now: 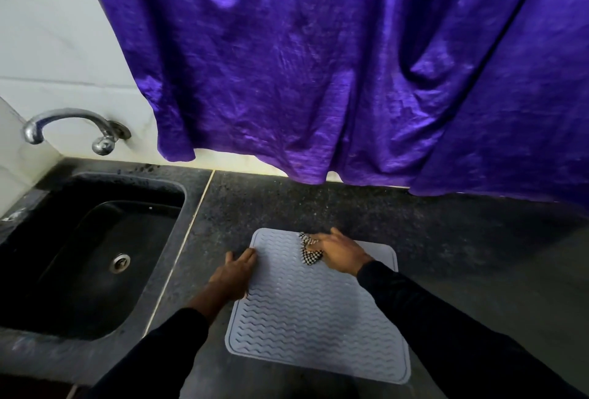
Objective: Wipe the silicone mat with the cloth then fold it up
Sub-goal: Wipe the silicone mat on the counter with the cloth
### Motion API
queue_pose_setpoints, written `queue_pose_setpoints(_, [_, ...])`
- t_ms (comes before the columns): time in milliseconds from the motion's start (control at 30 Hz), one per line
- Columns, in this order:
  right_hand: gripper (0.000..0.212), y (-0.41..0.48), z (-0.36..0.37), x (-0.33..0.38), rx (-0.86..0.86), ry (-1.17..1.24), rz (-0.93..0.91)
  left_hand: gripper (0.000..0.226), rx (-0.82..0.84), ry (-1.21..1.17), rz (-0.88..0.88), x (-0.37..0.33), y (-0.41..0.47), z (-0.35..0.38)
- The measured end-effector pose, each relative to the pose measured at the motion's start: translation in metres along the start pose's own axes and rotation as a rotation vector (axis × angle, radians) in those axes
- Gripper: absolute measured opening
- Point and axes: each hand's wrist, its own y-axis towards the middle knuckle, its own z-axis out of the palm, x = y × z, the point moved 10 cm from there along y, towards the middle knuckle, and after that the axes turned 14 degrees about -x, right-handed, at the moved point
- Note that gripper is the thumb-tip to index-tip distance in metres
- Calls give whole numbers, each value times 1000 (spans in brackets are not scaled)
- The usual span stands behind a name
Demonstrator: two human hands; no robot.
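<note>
On the dark counter (446, 239), just beside the sink (188, 207), the mat (318, 319) is lying flat with its ribbed face up. The left hand (234, 274) is pressing on the mat's left edge with straight, released fingers, partly overlapping the counter. The right hand (342, 253) is working at the far part of the mat, its fingers seemingly curled round a bunched checked cloth (310, 255); blur is making the exact grip hard to read. Wiping is judged to be under way, with folding not yet begun.

Risks from here:
- The left hand is anchoring only one edge, so a firm stroke toward the right could drag or buckle the mat across the counter.
- The cloth is wadded small, so it could slip from under the fingers on the ridges.
- Strokes across the wavy ridges could skip the grooves between them and leave them unwiped.
- The purple curtain (318, 64) is hanging near the far edge, where a long forward stroke could brush it.
</note>
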Motion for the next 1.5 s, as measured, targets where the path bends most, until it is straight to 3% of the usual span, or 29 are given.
queue_pose_setpoints(100, [62, -18, -4, -20, -22, -16, 28, 92, 4, 9, 6, 1, 2, 3])
queue_pose_setpoints(300, [46, -11, -10, -41, 62, -17, 43, 90, -3, 4, -2, 0, 3, 3])
queue_pose_setpoints(500, [56, 2, -10, -4, 11, 45, 23, 88, 0, -21, -12, 1, 5, 5])
queue_pose_setpoints(667, [67, -27, -4, -16, -9, 26, 84, 86, 2, -14, -13, 0, 3, 3])
queue_pose_setpoints(767, [63, -39, -11, -38, -38, 60, 91, 85, -7, 2, 9, 1, 4, 6])
queue_pose_setpoints(967, [36, -33, -26, -52, 93, -26, 76, 85, -40, 0, 4, 3, 4, 4])
queue_pose_setpoints(1233, [57, -34, -33, -11, -5, 34, 85, 84, -33, -14, 1, 6, 4, 9])
queue_pose_setpoints(1500, [66, -70, -30, -64, 29, -10, 97, 79, -65, -13, -3, 4, 4, 6])
